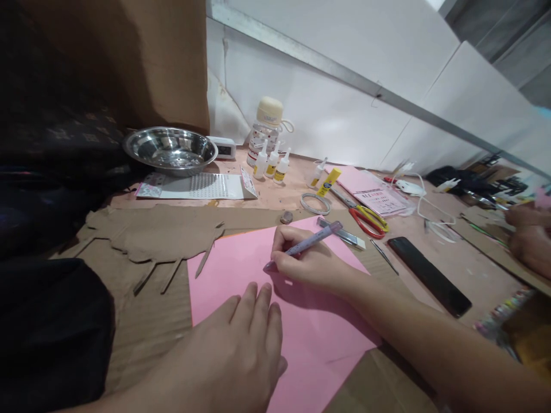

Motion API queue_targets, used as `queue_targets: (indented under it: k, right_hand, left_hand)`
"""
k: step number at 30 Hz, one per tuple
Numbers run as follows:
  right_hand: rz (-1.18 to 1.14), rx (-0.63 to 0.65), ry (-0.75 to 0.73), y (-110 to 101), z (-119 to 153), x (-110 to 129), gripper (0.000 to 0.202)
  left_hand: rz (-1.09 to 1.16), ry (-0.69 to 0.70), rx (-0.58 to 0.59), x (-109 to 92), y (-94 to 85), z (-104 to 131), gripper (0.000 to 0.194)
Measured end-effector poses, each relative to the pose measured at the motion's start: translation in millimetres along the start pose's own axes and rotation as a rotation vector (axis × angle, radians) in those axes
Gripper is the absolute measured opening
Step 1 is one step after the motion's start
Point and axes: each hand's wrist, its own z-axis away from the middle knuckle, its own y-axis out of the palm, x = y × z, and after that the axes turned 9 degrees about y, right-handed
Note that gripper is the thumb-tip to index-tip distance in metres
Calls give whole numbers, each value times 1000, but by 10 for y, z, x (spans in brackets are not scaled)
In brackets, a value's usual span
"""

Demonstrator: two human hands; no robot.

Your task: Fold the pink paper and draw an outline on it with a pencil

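1. Clock centre = middle of pink paper (310,350); 12 points away from the wearer.
2. Right hand (310,261): fingers closed round purple pen (314,240), gripped low, tip down at or just over the sheet. Low grip likely for fine control; exact tip contact can't tell.
3. Left hand (245,332): nothing grasped, fingers extended flat on the paper, toward 7. Probably pressing so the sheet won't slide.
4. Paper lies on brown cardboard (142,338), likely a pad that spares the table. Orange edge peeks out from under the sheet, near 11.
5. Cardboard cutout (159,232) at 10; a thin strip by it overlaps the paper's edge.
6. Utility knife (348,236) at 1, lying across the far edge; might weigh it down, or just parked in reach. Small round lump (286,217) at 12, beside the edge.
7. Scissors (368,221), 1 to 2, handles facing the wearer, so easy to grab. Black phone (430,278) near 3, flat.
8. Glue bottles (260,163) upright at 12, likely against leaks. Steel bowl (172,163) at 11.
9. Another person's hand (534,246) at 2, well apart.
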Motion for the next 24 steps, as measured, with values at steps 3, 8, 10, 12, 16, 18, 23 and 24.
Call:
queue_targets:
  k: [3,8,10,12,16,18,23,24]
  right_hand:
    - [29,8,-5,-20,14,31,15]
    - [33,23,17,-39,40,53,13]
    - [47,29,15,-49,38,44,14]
    - [4,64,29,-77,28,32,15]
    - [-107,-24,-62,-242,21,28,12]
    - [-95,-134,-206,-377,46,33,12]
    - [-111,-331,-375,-685,181,50,11]
    - [-119,-364,-385,-724,206,60,10]
  left_hand:
    - [-82,33,-55,24,-18,29,45]
    - [-152,88,-91,49,-66,-6,57]
    - [-158,80,-95,39,-80,-15,56]
    - [-148,64,-90,25,-77,-2,54]
    - [-127,62,-60,8,-5,63,51]
    - [-140,96,-57,13,47,88,50]
    - [-194,143,-78,41,133,111,41]
    - [-221,158,-85,46,142,116,39]
